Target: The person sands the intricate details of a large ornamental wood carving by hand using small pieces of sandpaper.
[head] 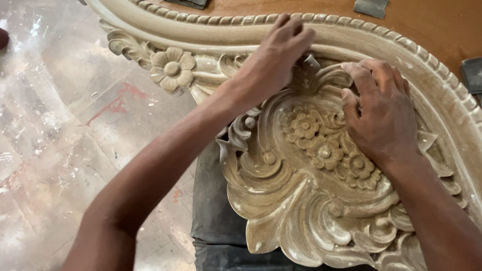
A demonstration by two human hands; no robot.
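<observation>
A large pale carved wooden panel (301, 200) with scrolls, leaves and a flower cluster (321, 145) fills the right half of the view. My left hand (273, 55) reaches across from the lower left. Its fingers are bent and pinch a small grey folded sandpaper piece (310, 63) against the carving, just under the curved beaded border (351, 30). My right hand (379, 113) lies on the carving to the right of the flower cluster. Its fingertips press on the scroll near the left hand, and it holds nothing.
A carved flower (172, 69) sits on the frame's left arm. A dark grey cushion (216, 221) lies under the panel. Brown board (427, 20) behind carries grey sandpaper pieces (370, 7) (473, 74). Stained, dusty floor (60, 125) lies to the left.
</observation>
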